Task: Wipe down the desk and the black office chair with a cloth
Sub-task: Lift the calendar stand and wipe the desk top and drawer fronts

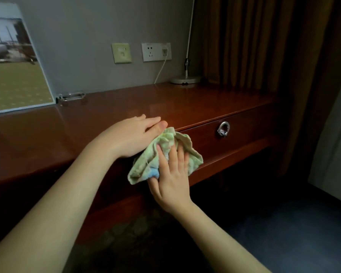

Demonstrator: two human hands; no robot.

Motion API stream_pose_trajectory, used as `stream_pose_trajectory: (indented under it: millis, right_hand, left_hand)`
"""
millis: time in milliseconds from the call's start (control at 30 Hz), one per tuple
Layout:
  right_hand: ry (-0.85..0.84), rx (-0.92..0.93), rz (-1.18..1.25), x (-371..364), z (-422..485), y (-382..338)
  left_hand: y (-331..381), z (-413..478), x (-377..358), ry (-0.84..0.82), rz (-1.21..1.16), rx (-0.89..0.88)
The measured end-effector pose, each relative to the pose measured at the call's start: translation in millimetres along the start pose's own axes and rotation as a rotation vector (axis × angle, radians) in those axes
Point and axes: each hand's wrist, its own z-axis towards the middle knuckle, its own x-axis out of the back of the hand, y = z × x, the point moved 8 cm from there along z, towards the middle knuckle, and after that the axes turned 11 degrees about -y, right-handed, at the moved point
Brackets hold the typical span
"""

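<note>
Right grip (171, 184) is spread flat on the cloth (152, 160), fingers (173, 156) straight, pressing it against the desk (185, 103) front, left of and below the ring pull (223, 128). It is released, not clenched; the thumb lies at the cloth's lower edge, and I cannot tell whether it tucks under.

The cloth is crumpled, pale green with a blue patch. It sits on the front face at the left end of the drawer front (244, 123), well left of the ring pull, its top reaching the desk's top edge.

Left grip (130, 134) lies palm down on the desk top, left of the ring pull and slightly above it. Its fingers are straight and together and it is released, holding nothing. The fingertips are just beside the cloth's top edge; contact unclear.

The black chair is not in view.

Lamp base (186, 78) stands at the back of the desk, above the ring pull and slightly left. Socket plate (156, 52) with a white cable (161, 69) plugged in, and switch plate (121, 53), are on the wall up-left of the ring pull. Mirror panel (14, 75) and a clear holder (70, 96) are far left of it. Brown curtain (254, 36) hangs above and right of it, with dark carpet (283, 233) below.
</note>
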Motion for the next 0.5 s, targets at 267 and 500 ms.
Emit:
stream_pose_trajectory:
  millis: [267,500]
  right_hand:
    - [-0.051,0.169,-0.147,11.5,0.0,12.2]
    - [0.170,-0.412,0.233,56.9,14.7,152.6]
  left_hand:
    - [-5.6,9.5,-0.8,0.031,0.010,0.036]
    - [61.8,67.3,-11.4,-0.031,0.042,-0.021]
